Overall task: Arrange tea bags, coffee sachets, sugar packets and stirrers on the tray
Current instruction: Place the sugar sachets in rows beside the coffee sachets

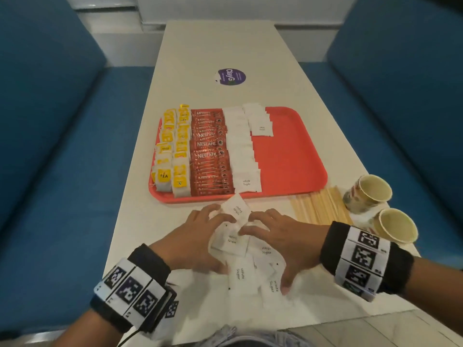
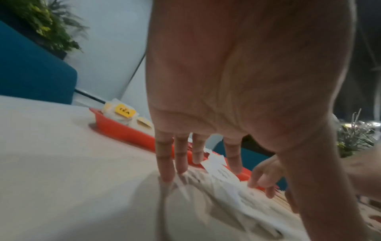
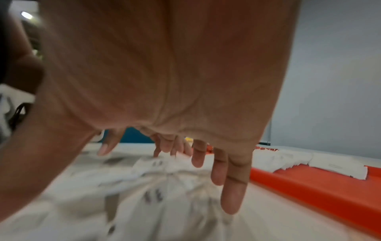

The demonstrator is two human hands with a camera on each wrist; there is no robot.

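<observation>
A red tray (image 1: 288, 151) holds yellow tea bags (image 1: 172, 156) at its left, red coffee sachets (image 1: 209, 156) beside them, then white sugar packets (image 1: 241, 151) in two columns. A loose pile of sugar packets (image 1: 246, 271) lies on the table in front of the tray. My left hand (image 1: 200, 234) and right hand (image 1: 275, 236) rest on the pile from either side, fingers straight and spread. One packet (image 1: 236, 209) sticks up between the fingertips. In the wrist views, the left fingers (image 2: 181, 159) and right fingers (image 3: 233, 187) touch blurred packets. Wooden stirrers (image 1: 320, 204) lie right of the hands.
Two paper cups (image 1: 368, 194) (image 1: 395, 226) lie on their sides at the table's right edge, just past the stirrers. A round purple sticker (image 1: 230, 76) marks the table beyond the tray. Blue bench seats (image 1: 62, 171) flank the narrow table. The tray's right half is bare.
</observation>
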